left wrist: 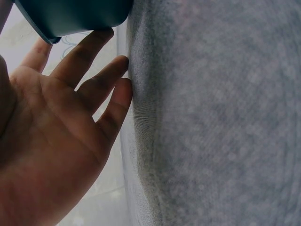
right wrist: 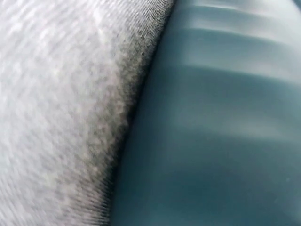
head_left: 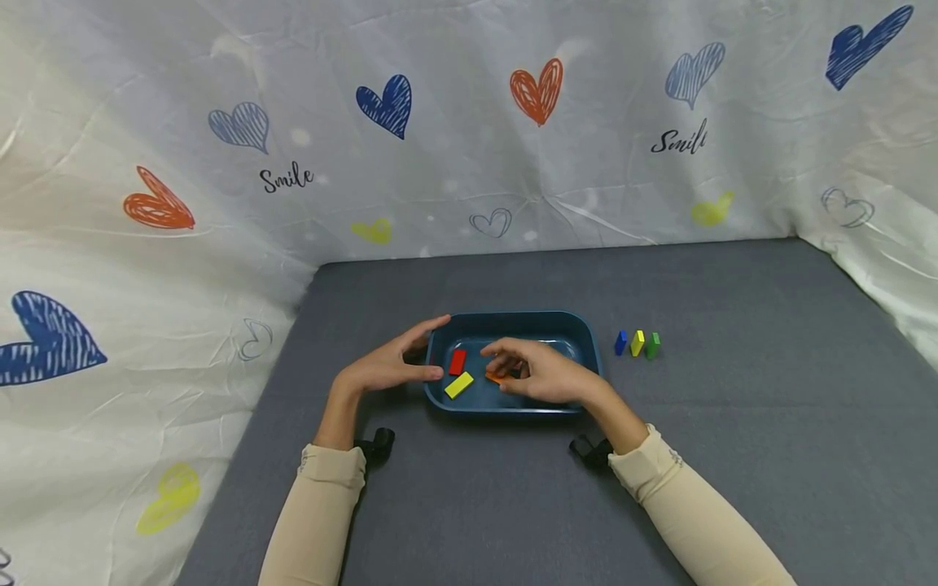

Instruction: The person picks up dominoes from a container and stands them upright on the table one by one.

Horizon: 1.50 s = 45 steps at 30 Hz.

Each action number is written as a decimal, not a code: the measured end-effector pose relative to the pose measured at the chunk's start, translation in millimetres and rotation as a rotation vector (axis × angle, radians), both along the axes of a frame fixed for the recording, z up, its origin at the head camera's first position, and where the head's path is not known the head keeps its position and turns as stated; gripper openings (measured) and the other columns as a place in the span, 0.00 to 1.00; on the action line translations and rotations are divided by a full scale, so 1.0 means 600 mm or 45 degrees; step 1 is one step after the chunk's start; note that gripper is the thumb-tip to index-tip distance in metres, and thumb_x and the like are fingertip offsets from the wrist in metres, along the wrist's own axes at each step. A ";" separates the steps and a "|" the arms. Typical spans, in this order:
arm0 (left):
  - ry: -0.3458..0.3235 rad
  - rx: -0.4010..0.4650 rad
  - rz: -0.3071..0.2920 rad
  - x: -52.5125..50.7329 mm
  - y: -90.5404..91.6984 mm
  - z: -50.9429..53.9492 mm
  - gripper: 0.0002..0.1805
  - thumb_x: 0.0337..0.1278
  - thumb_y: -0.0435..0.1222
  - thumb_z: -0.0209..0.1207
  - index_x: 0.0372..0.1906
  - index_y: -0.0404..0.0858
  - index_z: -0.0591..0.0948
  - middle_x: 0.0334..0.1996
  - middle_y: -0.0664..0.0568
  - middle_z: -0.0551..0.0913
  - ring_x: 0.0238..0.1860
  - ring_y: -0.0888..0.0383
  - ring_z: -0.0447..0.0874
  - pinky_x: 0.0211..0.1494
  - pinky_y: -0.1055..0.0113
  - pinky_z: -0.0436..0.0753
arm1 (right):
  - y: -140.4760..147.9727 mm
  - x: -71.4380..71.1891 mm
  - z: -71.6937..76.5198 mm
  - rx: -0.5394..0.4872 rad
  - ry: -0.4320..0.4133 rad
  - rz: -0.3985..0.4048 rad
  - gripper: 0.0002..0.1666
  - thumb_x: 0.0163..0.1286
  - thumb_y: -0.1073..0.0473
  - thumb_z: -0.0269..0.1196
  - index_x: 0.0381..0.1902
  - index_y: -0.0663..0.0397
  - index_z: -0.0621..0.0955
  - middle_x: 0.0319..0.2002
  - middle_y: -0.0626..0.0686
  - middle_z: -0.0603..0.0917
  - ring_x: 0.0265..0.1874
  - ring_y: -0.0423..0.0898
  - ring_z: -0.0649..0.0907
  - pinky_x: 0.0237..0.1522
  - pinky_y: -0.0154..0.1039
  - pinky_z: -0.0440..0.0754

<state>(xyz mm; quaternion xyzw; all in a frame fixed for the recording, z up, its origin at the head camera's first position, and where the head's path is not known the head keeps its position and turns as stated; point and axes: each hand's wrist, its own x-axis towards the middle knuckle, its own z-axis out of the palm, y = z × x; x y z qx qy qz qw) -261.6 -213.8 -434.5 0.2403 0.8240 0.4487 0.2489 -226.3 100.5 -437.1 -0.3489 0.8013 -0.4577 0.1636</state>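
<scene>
A dark teal tray (head_left: 542, 409) lies on the grey cloth. My left hand (head_left: 384, 364) is at its left end, fingers spread and fairly straight, thumb by the rim; in the left wrist view a fingertip touches the tray's outer wall (left wrist: 89, 14). Over the tray, my right hand (head_left: 545, 372) has its fingers curled around an orange block (head_left: 495, 378), which the fingers partly hide. Left of it, a red block (head_left: 458, 362) and a yellow block (head_left: 458, 385) rest on the tray floor. The right wrist view holds only the tray's side and cloth, without the hand.
Right of the tray stand a blue block (head_left: 620, 343), another yellow block (head_left: 637, 343) and a green block (head_left: 653, 346) in a short row. A white curtain (head_left: 454, 163) printed with hearts borders the grey table (head_left: 469, 505) at the back and sides.
</scene>
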 end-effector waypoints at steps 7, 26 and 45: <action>0.006 -0.001 -0.005 -0.002 -0.002 -0.002 0.47 0.65 0.46 0.67 0.80 0.67 0.53 0.83 0.56 0.48 0.81 0.38 0.53 0.71 0.32 0.66 | 0.001 0.001 0.002 0.006 -0.014 0.025 0.29 0.72 0.67 0.64 0.69 0.64 0.73 0.55 0.60 0.85 0.53 0.54 0.86 0.47 0.43 0.84; -0.001 0.011 -0.005 -0.001 0.001 0.004 0.47 0.64 0.45 0.68 0.81 0.66 0.53 0.83 0.56 0.48 0.81 0.39 0.52 0.72 0.33 0.67 | -0.008 0.001 0.002 0.196 0.160 -0.153 0.39 0.59 0.59 0.77 0.66 0.61 0.75 0.46 0.55 0.85 0.38 0.47 0.80 0.44 0.38 0.80; 0.016 0.004 -0.012 -0.002 0.000 -0.003 0.47 0.65 0.45 0.67 0.81 0.64 0.53 0.83 0.57 0.47 0.81 0.38 0.51 0.72 0.32 0.65 | -0.002 0.000 0.000 0.149 0.064 0.035 0.29 0.67 0.66 0.69 0.65 0.63 0.76 0.35 0.46 0.89 0.36 0.36 0.84 0.47 0.34 0.84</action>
